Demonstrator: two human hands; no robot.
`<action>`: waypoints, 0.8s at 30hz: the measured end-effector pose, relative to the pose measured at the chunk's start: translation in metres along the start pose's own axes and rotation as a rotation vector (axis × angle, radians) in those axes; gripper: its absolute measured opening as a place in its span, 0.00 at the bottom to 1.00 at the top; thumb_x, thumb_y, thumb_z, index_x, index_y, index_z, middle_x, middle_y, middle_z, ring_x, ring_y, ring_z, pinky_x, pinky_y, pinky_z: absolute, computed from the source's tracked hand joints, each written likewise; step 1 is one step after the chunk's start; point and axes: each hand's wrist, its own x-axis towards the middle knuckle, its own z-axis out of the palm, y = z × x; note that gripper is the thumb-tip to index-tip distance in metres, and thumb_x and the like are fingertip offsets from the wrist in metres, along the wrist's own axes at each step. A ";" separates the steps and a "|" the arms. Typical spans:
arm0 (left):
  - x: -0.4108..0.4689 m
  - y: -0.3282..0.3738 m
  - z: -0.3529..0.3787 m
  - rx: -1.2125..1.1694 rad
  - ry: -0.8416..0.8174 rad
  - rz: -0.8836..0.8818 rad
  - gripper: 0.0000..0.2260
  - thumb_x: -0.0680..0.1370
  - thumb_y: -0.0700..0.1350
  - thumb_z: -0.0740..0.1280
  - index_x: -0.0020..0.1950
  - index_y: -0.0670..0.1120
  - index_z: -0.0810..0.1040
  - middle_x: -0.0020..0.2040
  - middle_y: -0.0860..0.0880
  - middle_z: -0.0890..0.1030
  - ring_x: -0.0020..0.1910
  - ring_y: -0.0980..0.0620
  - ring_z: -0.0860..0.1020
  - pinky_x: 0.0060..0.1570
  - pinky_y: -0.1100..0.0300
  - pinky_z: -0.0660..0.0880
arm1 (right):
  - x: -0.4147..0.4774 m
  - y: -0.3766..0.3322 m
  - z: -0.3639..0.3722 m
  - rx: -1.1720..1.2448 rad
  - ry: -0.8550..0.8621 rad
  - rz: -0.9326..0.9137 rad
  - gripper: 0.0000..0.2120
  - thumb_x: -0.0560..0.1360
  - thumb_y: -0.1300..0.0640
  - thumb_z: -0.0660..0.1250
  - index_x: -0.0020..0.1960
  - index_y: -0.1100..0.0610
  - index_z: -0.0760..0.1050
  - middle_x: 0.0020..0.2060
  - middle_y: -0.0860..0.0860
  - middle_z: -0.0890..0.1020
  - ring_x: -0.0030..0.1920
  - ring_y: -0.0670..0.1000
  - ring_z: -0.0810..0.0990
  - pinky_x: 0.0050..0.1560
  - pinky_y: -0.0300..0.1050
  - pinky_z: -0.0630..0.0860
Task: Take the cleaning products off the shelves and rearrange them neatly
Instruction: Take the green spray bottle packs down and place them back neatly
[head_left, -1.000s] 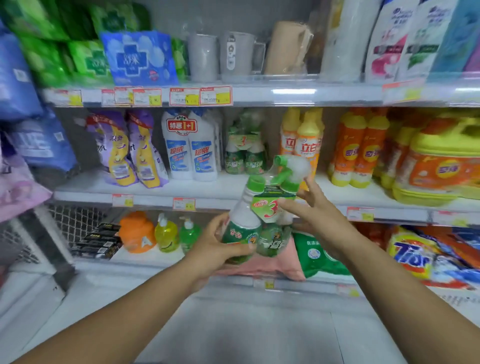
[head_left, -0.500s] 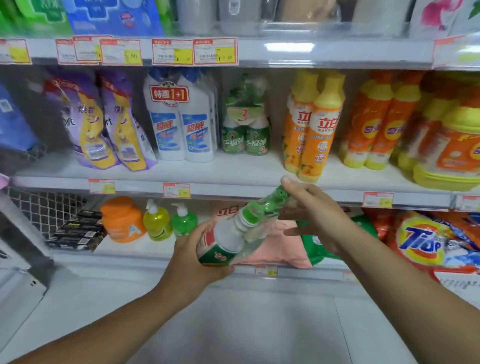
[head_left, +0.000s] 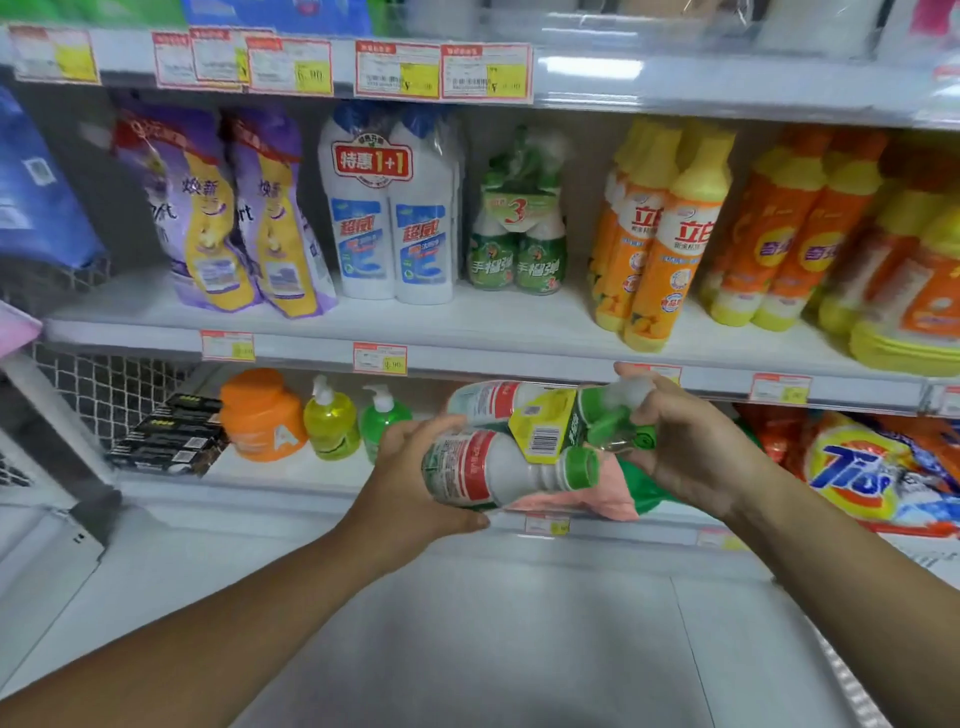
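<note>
From the head camera, the left hand (head_left: 410, 467) curls its fingers round the bottom end of a bottle pack (head_left: 498, 457) lying sideways. The right hand (head_left: 685, 441) grips its spray-top end. Above the fingers, a matching pack (head_left: 517, 244) stands upright on the shelf (head_left: 467, 332).

Bright, even overhead store light, cool white. Specular streak on the upper shelf rail (head_left: 589, 70), looks like a tube lamp reflection. Soft shadow under the middle shelf (head_left: 519, 322) dims the bottom tier, and there's a faint diffuse shadow on the floor (head_left: 493, 639). Motion blur throughout, worst at right: orange bottles (head_left: 810, 244) smeared, price tags (head_left: 397, 70) unreadable. Held bottle pack (head_left: 483, 467) is soft, its barcode just resolvable. Fisheye bowing bends shelf lines toward the edges. Top strip washed out.
</note>
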 end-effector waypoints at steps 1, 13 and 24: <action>-0.002 0.001 0.000 0.011 0.005 0.010 0.43 0.59 0.39 0.84 0.64 0.66 0.68 0.63 0.53 0.62 0.59 0.65 0.70 0.53 0.74 0.74 | -0.003 0.000 0.000 -0.001 0.005 0.003 0.32 0.60 0.67 0.60 0.64 0.58 0.71 0.41 0.55 0.79 0.36 0.53 0.80 0.36 0.43 0.80; -0.024 0.019 -0.005 -0.016 -0.078 -0.065 0.40 0.60 0.42 0.85 0.66 0.62 0.71 0.65 0.52 0.68 0.57 0.59 0.76 0.54 0.71 0.76 | -0.028 -0.007 -0.002 -0.044 -0.121 -0.036 0.28 0.64 0.61 0.72 0.64 0.56 0.71 0.51 0.57 0.82 0.50 0.55 0.83 0.47 0.51 0.83; -0.026 0.032 0.001 -0.368 -0.369 -0.363 0.35 0.65 0.46 0.80 0.70 0.58 0.72 0.64 0.55 0.80 0.59 0.52 0.81 0.54 0.51 0.80 | -0.044 -0.018 0.000 -0.611 0.141 -0.166 0.24 0.61 0.51 0.77 0.49 0.59 0.71 0.43 0.54 0.85 0.38 0.52 0.86 0.35 0.50 0.84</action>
